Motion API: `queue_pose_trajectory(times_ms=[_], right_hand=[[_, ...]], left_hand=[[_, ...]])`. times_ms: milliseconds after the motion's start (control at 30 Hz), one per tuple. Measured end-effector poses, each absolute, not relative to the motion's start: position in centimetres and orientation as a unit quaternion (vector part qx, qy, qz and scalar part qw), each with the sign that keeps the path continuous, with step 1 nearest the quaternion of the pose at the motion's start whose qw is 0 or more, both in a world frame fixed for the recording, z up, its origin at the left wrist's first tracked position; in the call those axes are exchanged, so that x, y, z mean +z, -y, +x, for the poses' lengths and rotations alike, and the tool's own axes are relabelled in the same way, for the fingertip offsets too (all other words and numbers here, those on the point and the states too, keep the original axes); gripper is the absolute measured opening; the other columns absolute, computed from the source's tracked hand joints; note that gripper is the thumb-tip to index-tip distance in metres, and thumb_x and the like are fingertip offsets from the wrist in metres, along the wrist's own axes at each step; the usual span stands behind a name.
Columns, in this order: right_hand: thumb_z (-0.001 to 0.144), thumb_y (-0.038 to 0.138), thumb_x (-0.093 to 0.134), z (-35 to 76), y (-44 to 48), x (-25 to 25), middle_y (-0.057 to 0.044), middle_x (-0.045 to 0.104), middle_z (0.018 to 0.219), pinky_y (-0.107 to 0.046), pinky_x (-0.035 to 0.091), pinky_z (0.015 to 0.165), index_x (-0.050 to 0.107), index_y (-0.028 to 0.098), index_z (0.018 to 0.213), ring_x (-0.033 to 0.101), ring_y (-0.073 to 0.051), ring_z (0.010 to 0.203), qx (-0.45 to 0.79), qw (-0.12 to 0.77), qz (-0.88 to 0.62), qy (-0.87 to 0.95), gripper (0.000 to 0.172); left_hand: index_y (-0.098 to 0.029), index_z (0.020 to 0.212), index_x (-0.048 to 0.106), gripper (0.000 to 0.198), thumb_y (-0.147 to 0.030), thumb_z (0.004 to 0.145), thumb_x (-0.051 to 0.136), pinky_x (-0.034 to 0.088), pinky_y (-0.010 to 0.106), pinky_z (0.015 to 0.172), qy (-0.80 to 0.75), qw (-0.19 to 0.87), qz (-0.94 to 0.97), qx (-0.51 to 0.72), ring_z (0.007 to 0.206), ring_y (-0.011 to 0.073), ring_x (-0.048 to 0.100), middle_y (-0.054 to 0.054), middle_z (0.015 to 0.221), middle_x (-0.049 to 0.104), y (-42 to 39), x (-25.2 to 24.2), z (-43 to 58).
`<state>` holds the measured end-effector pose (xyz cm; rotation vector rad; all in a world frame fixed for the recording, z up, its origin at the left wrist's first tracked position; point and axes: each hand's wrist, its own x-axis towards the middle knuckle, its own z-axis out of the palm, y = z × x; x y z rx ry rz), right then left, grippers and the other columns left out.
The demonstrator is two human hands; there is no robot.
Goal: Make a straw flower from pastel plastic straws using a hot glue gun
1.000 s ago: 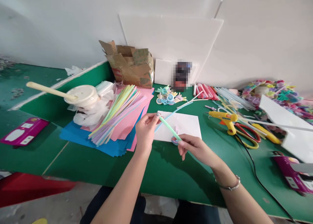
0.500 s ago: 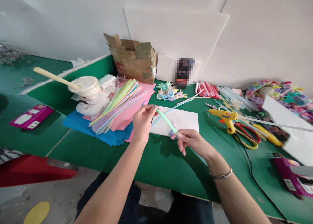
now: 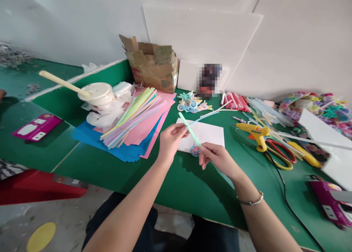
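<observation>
A light green paper strip (image 3: 189, 129) is stretched between my two hands above the green table (image 3: 192, 186). My left hand (image 3: 171, 139) pinches it near its upper end. My right hand (image 3: 217, 157) pinches its lower end, thumb and forefinger closed. Below them lies a white sheet (image 3: 209, 134) with a small coiled paper piece (image 3: 194, 151) at its near edge and a long pale blue strip (image 3: 209, 115) running back from it.
Long pastel strips (image 3: 134, 112) lie on pink and blue paper at left, beside a lidded cup (image 3: 96, 94) and a cardboard box (image 3: 154, 66). A yellow glue gun (image 3: 254, 131), scissors (image 3: 283, 154), its black cord and a purple device (image 3: 330, 202) lie at right.
My left hand has slid down the green strip, so its top end now sticks out above my fingers. The view has shifted slightly.
</observation>
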<state>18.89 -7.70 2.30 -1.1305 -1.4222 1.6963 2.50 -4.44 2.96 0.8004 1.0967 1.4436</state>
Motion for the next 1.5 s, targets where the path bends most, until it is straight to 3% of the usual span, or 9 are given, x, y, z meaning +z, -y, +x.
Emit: queue_pose_trajectory(times_ms=[300, 633, 767, 933, 1300, 1500], right_hand=[[0.080, 0.052, 0.059, 18.76, 7.88, 2.51, 0.000, 0.064, 0.058, -0.023, 0.051, 0.050, 0.063, 0.015, 0.079, 0.060, -0.010, 0.048, 0.619, 0.331, -0.452, 0.551, 0.038], [0.074, 0.049, 0.068, 19.18, 7.82, 2.93, 0.000, 0.063, 0.052, -0.017, 0.047, 0.042, 0.067, 0.012, 0.079, 0.056, -0.007, 0.041, 0.761, 0.318, -0.399, 0.400, 0.037], [0.074, 0.048, 0.069, 19.41, 7.78, 2.61, 0.000, 0.063, 0.055, -0.015, 0.048, 0.044, 0.069, 0.012, 0.086, 0.057, -0.006, 0.044, 0.806, 0.307, -0.365, 0.351, 0.038], [0.070, 0.042, 0.075, 19.43, 7.72, 2.26, 0.001, 0.064, 0.057, -0.011, 0.048, 0.045, 0.068, 0.013, 0.080, 0.059, -0.005, 0.046, 0.836, 0.285, -0.345, 0.318, 0.031], [0.059, 0.040, 0.082, 19.35, 7.58, 2.35, 0.003, 0.061, 0.050, -0.010, 0.044, 0.042, 0.065, 0.013, 0.069, 0.054, -0.003, 0.041, 0.826, 0.280, -0.375, 0.314, 0.033], [0.064, 0.044, 0.078, 19.36, 7.76, 3.05, 0.002, 0.062, 0.053, -0.015, 0.044, 0.043, 0.068, 0.014, 0.073, 0.053, -0.004, 0.043, 0.786, 0.288, -0.407, 0.366, 0.033]], left_hand=[[-0.013, 0.072, 0.070, 0.027, -0.031, 0.055, 0.080, 0.057, 0.031, 0.075, -0.462, 0.587, 0.336, 0.574, 0.071, 0.0161, 0.067, 0.004, 0.073, 0.071, 5.16, 3.42, 2.87], [-0.014, 0.065, 0.067, 0.033, -0.032, 0.044, 0.086, 0.057, 0.031, 0.073, -0.434, 0.628, 0.283, 0.581, 0.063, 0.0132, 0.065, 0.001, 0.066, 0.070, 4.87, 3.47, 2.92], [-0.014, 0.064, 0.068, 0.033, -0.032, 0.043, 0.086, 0.056, 0.027, 0.070, -0.423, 0.633, 0.281, 0.584, 0.063, 0.0121, 0.065, 0.000, 0.063, 0.069, 4.75, 3.46, 2.78], [-0.014, 0.064, 0.068, 0.033, -0.033, 0.045, 0.086, 0.056, 0.029, 0.071, -0.414, 0.645, 0.295, 0.571, 0.063, 0.0125, 0.065, 0.001, 0.065, 0.070, 4.77, 3.37, 2.79], [-0.013, 0.065, 0.067, 0.034, -0.035, 0.046, 0.086, 0.056, 0.030, 0.072, -0.422, 0.639, 0.306, 0.566, 0.065, 0.0139, 0.066, 0.003, 0.067, 0.071, 4.98, 3.43, 2.78], [-0.013, 0.069, 0.067, 0.034, -0.036, 0.050, 0.084, 0.055, 0.035, 0.078, -0.428, 0.643, 0.325, 0.546, 0.071, 0.0175, 0.068, 0.006, 0.073, 0.072, 4.92, 3.35, 2.78]])
